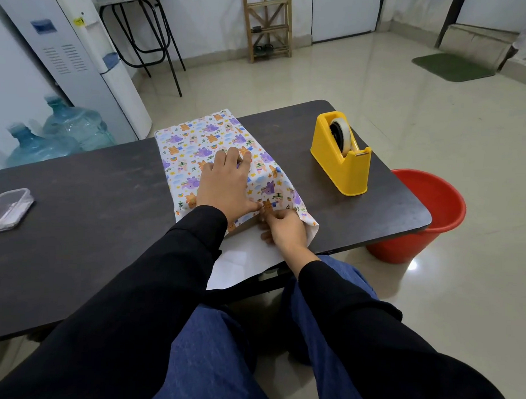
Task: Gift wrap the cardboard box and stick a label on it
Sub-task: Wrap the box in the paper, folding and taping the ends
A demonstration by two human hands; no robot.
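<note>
Sleeves (163, 285) outstretched — left hand (223, 183) flat on paper (192, 143), right hand (284, 230) pinching its edge.

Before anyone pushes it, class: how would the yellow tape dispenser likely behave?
The tape dispenser probably slides rather than rolls: its flat base rests on the table. Its broad, chunky body suggests weight, so tipping seems unlikely.

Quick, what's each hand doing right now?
Left hand: open, pressing flat on the wrapping paper.
Right hand: closed, pinching the wrapping paper at its near fold.
</note>
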